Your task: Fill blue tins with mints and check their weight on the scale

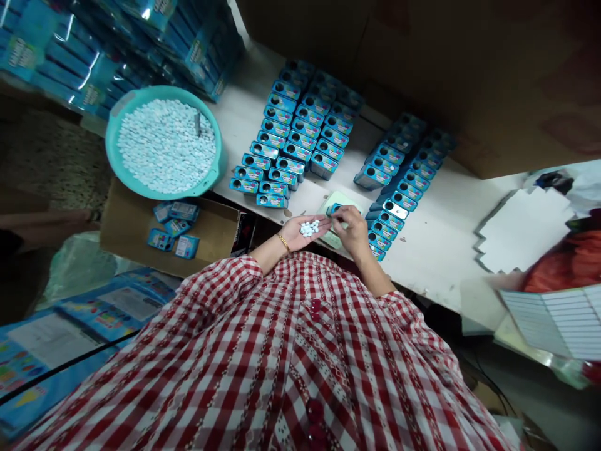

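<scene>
Right hand [351, 230]: fingers bunched at a blue tin [333, 208], frame centre; can't tell if they grip anything. Left hand [295, 235]: palm up, fingers uncurled, white pellets [308, 228] loose on it. Tin's on a pale green block [346, 200], white bench [429, 254]. Tin rows [297, 138] upper centre; pellet tub [111, 147] upper left.

At upper left, the round plastic basin [113, 141] is turquoise — the small oval pellets [162, 147] inside, pale bluish-white. Small boxy containers [297, 151] at upper centre are blue with multicoloured print; the cloth garment [263, 351] at bottom — red-and-white checked.
</scene>
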Action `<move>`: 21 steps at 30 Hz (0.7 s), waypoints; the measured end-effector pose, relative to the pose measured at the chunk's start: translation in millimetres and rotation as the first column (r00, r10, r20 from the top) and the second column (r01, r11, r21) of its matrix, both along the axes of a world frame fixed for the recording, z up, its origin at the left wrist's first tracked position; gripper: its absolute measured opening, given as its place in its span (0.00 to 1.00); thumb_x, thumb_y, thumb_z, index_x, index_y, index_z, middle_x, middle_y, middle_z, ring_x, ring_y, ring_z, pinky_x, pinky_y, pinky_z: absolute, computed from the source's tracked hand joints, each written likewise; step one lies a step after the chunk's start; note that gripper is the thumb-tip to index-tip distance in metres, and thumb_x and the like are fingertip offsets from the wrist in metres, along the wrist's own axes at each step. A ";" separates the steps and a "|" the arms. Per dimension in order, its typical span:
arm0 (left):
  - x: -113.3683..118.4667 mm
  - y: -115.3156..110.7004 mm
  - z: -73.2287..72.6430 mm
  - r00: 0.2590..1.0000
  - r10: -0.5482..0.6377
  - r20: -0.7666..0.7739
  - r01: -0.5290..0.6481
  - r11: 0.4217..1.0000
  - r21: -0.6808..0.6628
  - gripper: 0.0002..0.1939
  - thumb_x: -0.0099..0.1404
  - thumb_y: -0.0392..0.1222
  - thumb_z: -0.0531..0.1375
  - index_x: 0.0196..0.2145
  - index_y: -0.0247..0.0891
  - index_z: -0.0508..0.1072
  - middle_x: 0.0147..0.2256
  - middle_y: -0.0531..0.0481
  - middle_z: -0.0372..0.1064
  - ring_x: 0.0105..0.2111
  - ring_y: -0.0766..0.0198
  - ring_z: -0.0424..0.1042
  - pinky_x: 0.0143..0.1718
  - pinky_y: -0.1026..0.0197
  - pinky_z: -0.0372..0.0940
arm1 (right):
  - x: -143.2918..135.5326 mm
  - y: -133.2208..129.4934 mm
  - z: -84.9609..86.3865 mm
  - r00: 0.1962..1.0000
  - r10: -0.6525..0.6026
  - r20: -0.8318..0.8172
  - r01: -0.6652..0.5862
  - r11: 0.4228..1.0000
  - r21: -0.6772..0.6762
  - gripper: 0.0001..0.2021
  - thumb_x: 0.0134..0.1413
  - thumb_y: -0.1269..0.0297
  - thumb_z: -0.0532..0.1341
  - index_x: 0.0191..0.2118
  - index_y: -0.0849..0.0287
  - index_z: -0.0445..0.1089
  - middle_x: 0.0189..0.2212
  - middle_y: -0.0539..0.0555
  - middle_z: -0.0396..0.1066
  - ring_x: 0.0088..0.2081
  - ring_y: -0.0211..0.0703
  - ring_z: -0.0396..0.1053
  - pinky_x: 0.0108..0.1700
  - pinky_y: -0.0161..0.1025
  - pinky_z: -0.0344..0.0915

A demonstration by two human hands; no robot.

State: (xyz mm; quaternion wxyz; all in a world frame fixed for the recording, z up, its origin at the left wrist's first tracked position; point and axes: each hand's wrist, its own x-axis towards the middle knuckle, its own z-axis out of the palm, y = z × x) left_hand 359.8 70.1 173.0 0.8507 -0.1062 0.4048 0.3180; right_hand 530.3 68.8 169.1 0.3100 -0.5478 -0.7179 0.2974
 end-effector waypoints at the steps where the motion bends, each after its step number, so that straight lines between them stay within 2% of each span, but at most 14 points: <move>1: 0.7 2.0 0.5 1.000 -0.002 -0.006 0.002 1.000 0.003 0.13 0.63 0.32 0.50 0.36 0.25 0.74 0.35 0.36 0.75 0.40 0.59 0.74 0.47 0.58 0.66 | 4.9 6.0 -1.2 1.000 -0.027 0.008 0.027 1.000 -0.003 0.06 0.52 0.70 0.57 0.34 0.57 0.71 0.35 0.54 0.68 0.37 0.41 0.67 0.40 0.39 0.67; 4: -1.5 4.1 1.6 1.000 -0.001 -0.030 0.001 1.000 -0.001 0.14 0.63 0.33 0.50 0.38 0.25 0.73 0.37 0.35 0.75 0.43 0.57 0.74 0.49 0.57 0.65 | 13.8 17.4 -3.6 0.998 -0.042 0.040 0.043 0.999 -0.017 0.06 0.52 0.68 0.57 0.34 0.57 0.71 0.35 0.54 0.69 0.37 0.41 0.68 0.41 0.39 0.67; 7: -8.8 1.0 2.1 0.999 0.016 -0.047 -0.017 1.000 -0.020 0.15 0.63 0.32 0.50 0.41 0.25 0.73 0.38 0.35 0.74 0.44 0.57 0.73 0.49 0.57 0.65 | 17.9 16.0 1.8 0.998 -0.043 0.053 0.042 0.999 0.025 0.07 0.55 0.67 0.56 0.35 0.57 0.71 0.34 0.54 0.71 0.39 0.42 0.69 0.43 0.40 0.67; 12: -29.7 -10.7 0.1 0.995 0.073 -0.062 -0.076 0.996 -0.037 0.15 0.63 0.32 0.50 0.44 0.26 0.72 0.38 0.37 0.75 0.41 0.57 0.74 0.44 0.58 0.68 | 33.1 1.4 17.4 0.971 -0.215 0.105 0.198 0.969 0.151 0.09 0.58 0.65 0.53 0.36 0.56 0.72 0.33 0.54 0.72 0.39 0.43 0.70 0.44 0.43 0.66; 16: -45.4 -17.8 -2.3 0.985 0.125 -0.120 -0.133 0.989 -0.060 0.17 0.63 0.32 0.50 0.47 0.26 0.70 0.38 0.37 0.75 0.40 0.58 0.75 0.44 0.58 0.68 | 51.3 -2.7 14.8 0.943 -0.307 0.125 0.283 0.942 0.178 0.09 0.57 0.65 0.54 0.35 0.57 0.72 0.32 0.53 0.73 0.37 0.42 0.70 0.42 0.42 0.67; 19: -49.3 -18.8 -2.4 0.982 0.130 -0.135 -0.138 0.989 -0.054 0.16 0.63 0.31 0.50 0.46 0.26 0.71 0.38 0.37 0.74 0.41 0.58 0.74 0.44 0.58 0.68 | 55.5 -3.0 11.4 0.935 -0.335 0.120 0.313 0.935 0.166 0.09 0.57 0.65 0.54 0.34 0.57 0.71 0.31 0.53 0.72 0.36 0.41 0.70 0.40 0.41 0.67; 21: -47.8 -19.0 -1.2 0.987 0.111 -0.117 -0.116 0.993 -0.038 0.15 0.63 0.31 0.50 0.43 0.26 0.72 0.39 0.38 0.74 0.41 0.58 0.74 0.44 0.58 0.68 | 48.3 -5.6 12.8 0.945 -0.309 0.109 0.292 0.945 0.146 0.09 0.57 0.65 0.54 0.34 0.57 0.71 0.31 0.53 0.72 0.36 0.42 0.70 0.41 0.42 0.67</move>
